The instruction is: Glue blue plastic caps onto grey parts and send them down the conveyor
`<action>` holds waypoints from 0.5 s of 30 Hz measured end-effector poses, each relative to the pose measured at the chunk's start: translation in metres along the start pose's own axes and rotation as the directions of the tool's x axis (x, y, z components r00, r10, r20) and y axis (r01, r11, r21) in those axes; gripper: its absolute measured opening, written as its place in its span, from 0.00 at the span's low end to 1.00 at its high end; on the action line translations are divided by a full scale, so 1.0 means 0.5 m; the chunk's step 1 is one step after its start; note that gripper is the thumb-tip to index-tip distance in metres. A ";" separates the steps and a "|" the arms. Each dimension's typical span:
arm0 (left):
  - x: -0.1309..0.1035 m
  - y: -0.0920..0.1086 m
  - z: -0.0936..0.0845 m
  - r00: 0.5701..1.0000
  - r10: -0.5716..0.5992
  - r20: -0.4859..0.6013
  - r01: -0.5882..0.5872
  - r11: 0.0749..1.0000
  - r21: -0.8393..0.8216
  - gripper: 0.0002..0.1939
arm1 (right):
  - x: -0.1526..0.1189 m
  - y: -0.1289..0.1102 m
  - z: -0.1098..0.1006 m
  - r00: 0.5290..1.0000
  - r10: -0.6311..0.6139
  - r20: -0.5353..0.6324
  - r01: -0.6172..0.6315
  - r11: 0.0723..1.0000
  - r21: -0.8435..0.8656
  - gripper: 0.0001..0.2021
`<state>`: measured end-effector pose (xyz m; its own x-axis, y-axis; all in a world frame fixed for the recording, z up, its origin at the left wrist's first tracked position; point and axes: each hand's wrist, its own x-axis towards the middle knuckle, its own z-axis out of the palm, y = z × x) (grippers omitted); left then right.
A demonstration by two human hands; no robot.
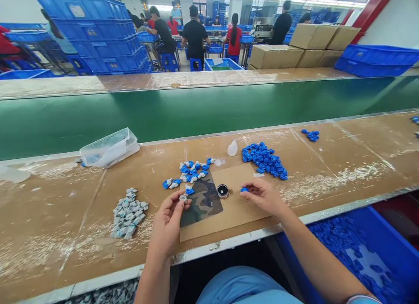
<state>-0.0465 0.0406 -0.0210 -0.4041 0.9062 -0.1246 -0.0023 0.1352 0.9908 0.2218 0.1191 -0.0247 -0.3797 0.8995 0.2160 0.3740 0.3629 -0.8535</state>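
Head view: the two hands are apart, with a small black round dish (223,190) lying between them on a cardboard sheet (240,212). The left hand (166,222) pinches a grey piece (183,199) between thumb and fingertips, over the left side of a camouflage sheet (204,201). The right hand (264,196) pinches a blue piece (244,189) over the cardboard, its fingertips pointing left.

The relation that matters is the sideways gap: the blue piece lies to the right of the grey one and slightly farther from the person, with the dish in that gap, just beside the right edge of the camouflage sheet. The right hand is nearer to the dish; the left is farther off. Both held pieces are too small and too covered by the fingers to tell their long axis.

Just far of the left fingertips sits a blue-and-grey piece (189,189); whether it touches them I cannot tell. Farther off lies a group of blue-and-grey pieces (185,178). A grey pile (128,213) is left of the left hand, and a blue pile (266,160) lies just far of the right hand.
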 end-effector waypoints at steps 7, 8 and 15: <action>-0.041 -0.026 0.070 0.976 -0.169 0.135 0.195 0.960 -0.201 0.23 | 0.027 -0.035 0.019 0.960 -0.253 0.119 0.273 0.939 -0.209 0.13; -0.042 -0.029 0.075 0.976 -0.171 0.134 0.195 0.962 -0.193 0.23 | 0.029 -0.037 0.021 0.959 -0.254 0.126 0.276 0.938 -0.209 0.13; -0.050 -0.034 0.090 0.983 -0.132 0.130 0.155 0.971 -0.180 0.21 | 0.039 -0.044 0.031 0.942 -0.286 0.174 0.322 0.916 -0.240 0.10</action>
<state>0.0047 0.0337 -0.0372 -0.2774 0.9248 -0.2605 -0.2293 0.1995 0.9527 0.1928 0.1248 -0.0091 -0.6118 0.7017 0.3651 0.4231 0.6803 -0.5985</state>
